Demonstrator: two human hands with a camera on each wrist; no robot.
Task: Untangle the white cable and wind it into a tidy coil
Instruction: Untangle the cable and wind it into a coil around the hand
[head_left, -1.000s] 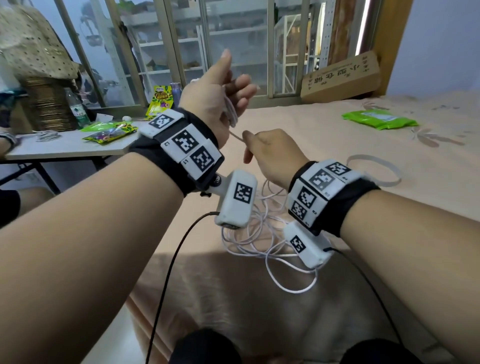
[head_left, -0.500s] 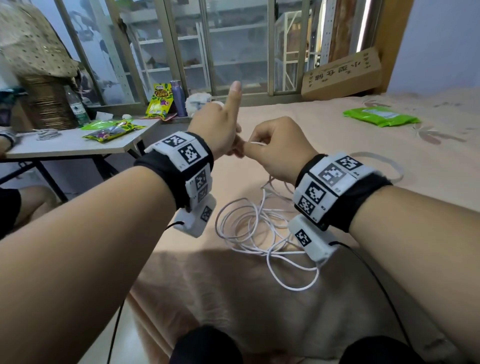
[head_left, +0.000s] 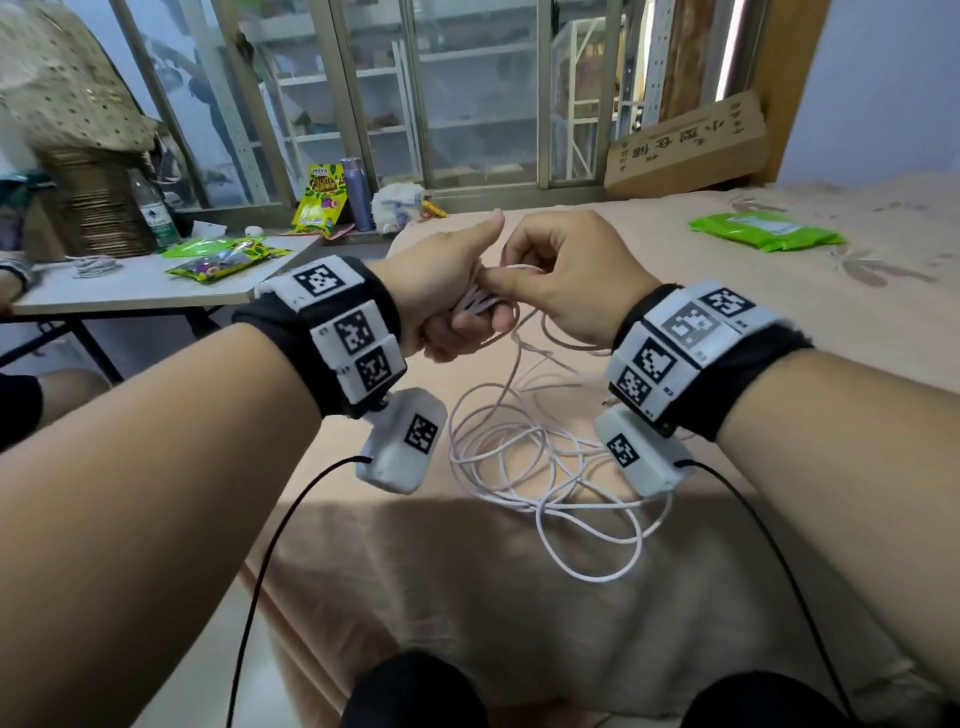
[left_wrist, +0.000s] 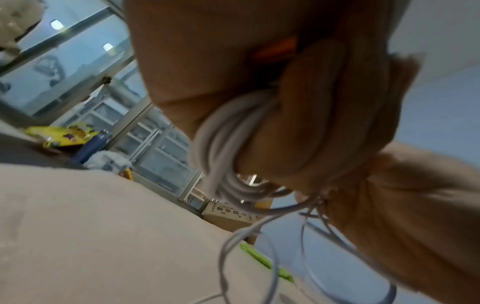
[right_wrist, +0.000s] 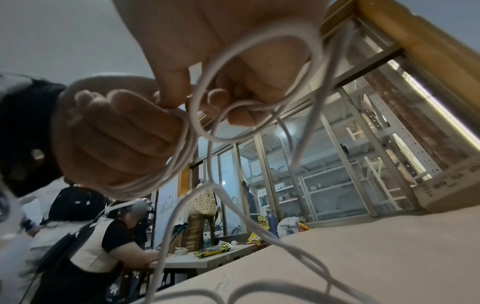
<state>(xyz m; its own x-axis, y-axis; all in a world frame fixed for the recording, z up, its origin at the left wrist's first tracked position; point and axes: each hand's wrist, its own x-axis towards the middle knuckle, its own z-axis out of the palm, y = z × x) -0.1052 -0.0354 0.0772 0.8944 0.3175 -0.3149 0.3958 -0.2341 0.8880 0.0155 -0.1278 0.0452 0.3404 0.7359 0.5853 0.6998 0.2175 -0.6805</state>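
The white cable (head_left: 524, 457) lies in a loose tangle on the bed between my wrists, with one strand rising to my hands. Several turns of it (head_left: 475, 301) are wound round the curled fingers of my left hand (head_left: 457, 322), whose thumb points forward. The left wrist view shows those windings (left_wrist: 228, 144) bunched round the fingers. My right hand (head_left: 519, 280) is beside the left one and touches it, pinching the cable between thumb and fingers. In the right wrist view a loop of the cable (right_wrist: 259, 82) passes across my right fingers (right_wrist: 241, 115), next to my left hand (right_wrist: 116, 133) with its coil.
The bed (head_left: 779, 338) has a beige sheet, and its front edge is just below the tangle. A green packet (head_left: 763, 231) and a cardboard box (head_left: 685, 145) are at the far right. At the left, a table (head_left: 130, 291) holds snack packets (head_left: 223, 260); a person (right_wrist: 98, 246) sits there.
My left hand has come down from its raised pose and turned thumb forward. My right hand has closed in against it and carried the cable round the left fingers.
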